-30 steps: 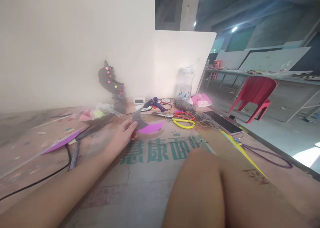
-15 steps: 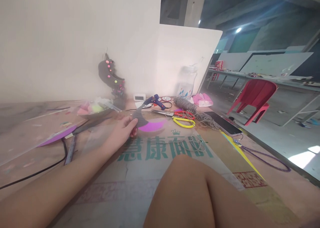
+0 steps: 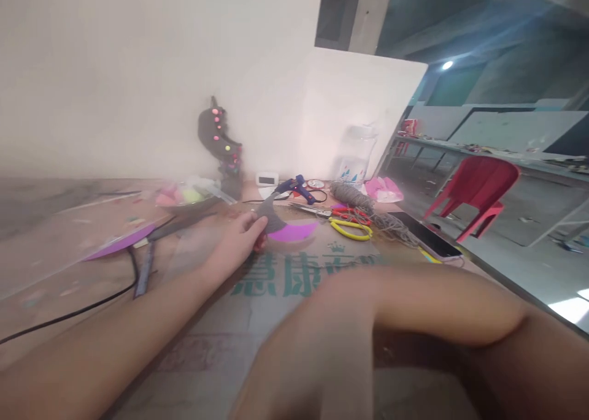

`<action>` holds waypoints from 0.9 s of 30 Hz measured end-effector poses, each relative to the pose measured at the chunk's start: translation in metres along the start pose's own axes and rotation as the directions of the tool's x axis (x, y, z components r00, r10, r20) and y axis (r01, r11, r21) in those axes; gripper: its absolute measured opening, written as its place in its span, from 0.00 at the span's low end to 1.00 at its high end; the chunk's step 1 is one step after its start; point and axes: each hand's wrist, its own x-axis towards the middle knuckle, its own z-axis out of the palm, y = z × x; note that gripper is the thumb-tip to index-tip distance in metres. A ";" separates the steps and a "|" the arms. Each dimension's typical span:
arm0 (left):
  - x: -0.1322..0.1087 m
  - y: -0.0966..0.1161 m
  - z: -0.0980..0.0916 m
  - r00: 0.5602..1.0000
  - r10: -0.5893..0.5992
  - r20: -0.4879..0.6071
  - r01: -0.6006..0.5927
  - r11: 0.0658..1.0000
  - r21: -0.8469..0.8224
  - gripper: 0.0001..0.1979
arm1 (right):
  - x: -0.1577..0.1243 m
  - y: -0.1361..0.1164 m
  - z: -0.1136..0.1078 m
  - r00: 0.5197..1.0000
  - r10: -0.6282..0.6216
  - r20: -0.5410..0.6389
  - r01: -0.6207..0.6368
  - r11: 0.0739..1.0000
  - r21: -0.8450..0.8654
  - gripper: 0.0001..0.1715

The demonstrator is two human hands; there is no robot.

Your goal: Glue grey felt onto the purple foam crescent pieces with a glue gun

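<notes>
Tabletop (image 3: pixel 105 279) is partly covered by a printed sheet (image 3: pixel 221 322). Only a bent arm (image 3: pixel 437 297) is shown nearby, so the right hand's grip cannot be told; in the left hand's (image 3: pixel 246 231) closed pinch, a grey-and-purple crescent (image 3: pixel 278 224) is held near the sheet's far edge.

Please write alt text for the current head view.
The left hand holds a crescent, partly grey and partly purple, at a cluttered worktable; a bent right arm crosses the foreground, its hand out of sight. Beyond lie scissors, a blue glue gun, grey yarn and a phone.
</notes>
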 end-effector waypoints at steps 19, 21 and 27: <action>0.007 -0.003 -0.003 0.997 -0.081 0.012 0.081 0.996 -0.034 0.13 | -0.075 0.205 -0.093 -0.085 0.545 -0.834 -0.808 0.453 0.378 0.20; 0.007 0.000 -0.002 0.995 -0.103 0.014 0.104 0.993 -0.049 0.12 | -0.076 0.204 -0.092 -0.119 0.522 -0.844 -0.774 0.483 0.408 0.20; 0.004 0.008 -0.001 0.989 -0.148 0.017 0.149 0.987 -0.063 0.08 | -0.089 0.158 -0.087 -0.130 0.473 -0.871 -0.673 0.604 0.428 0.19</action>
